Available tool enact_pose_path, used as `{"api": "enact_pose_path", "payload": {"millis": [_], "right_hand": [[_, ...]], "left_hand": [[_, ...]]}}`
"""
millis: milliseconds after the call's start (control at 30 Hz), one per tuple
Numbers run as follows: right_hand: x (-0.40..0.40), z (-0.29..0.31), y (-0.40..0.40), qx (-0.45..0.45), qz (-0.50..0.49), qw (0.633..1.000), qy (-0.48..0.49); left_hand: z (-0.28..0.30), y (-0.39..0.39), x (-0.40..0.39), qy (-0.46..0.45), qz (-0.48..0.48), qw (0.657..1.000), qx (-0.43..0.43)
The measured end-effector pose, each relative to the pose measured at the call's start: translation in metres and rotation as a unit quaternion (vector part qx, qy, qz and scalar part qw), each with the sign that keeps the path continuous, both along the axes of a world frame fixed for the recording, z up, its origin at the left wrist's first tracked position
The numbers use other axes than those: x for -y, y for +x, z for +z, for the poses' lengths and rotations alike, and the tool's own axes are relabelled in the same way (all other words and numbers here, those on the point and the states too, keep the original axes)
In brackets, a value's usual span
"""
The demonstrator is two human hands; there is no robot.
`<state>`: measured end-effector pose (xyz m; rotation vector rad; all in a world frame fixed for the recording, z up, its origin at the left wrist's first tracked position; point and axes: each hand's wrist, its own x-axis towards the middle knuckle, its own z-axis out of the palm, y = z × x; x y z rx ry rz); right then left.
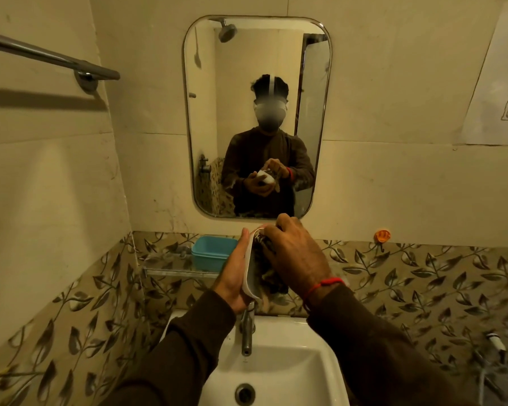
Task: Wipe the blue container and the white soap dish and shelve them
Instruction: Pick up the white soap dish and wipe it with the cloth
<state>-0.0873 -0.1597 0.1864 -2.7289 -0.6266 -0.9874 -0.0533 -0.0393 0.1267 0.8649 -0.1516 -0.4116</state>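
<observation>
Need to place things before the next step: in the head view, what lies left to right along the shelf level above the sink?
Blue plastic container on the glass shelf → left hand → white soap dish → dark patterned cloth → right hand → orange wall hook.

Dim yellowish light is falling on pale wall tiles (393, 92), and a band of leaf-patterned tiles (423, 276) is running along the wall beneath them. A rounded mirror (241, 54) is hanging above a white sink (279, 373) with a metal tap (247, 332). A chrome towel rail (50, 58) is projecting at upper left, and a paper sheet (499, 83) is hanging at right.
</observation>
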Motion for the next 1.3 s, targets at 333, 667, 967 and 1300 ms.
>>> {"api": "enact_pose_path", "payload": {"millis": [333, 667, 967, 1300], "right_hand": [[-0.022, -0.022, -0.024, -0.105, 0.004, 0.992, -0.072], [-0.007, -0.006, -0.024, -0.421, 0.126, 0.862, 0.251], [0.022, 0.003, -0.009, -0.316, 0.174, 0.694, 0.624], [-0.01, -0.024, -0.009, -0.133, 0.084, 0.974, 0.161]], "left_hand": [[0.009, 0.009, -0.013, 0.054, 0.14, 0.984, 0.097], [-0.004, 0.008, -0.018, 0.029, 0.055, 0.993, 0.096], [0.0, 0.018, -0.013, -0.096, 0.029, 0.995, -0.018], [-0.015, 0.004, 0.014, -0.124, 0.048, 0.989, -0.064]]}}
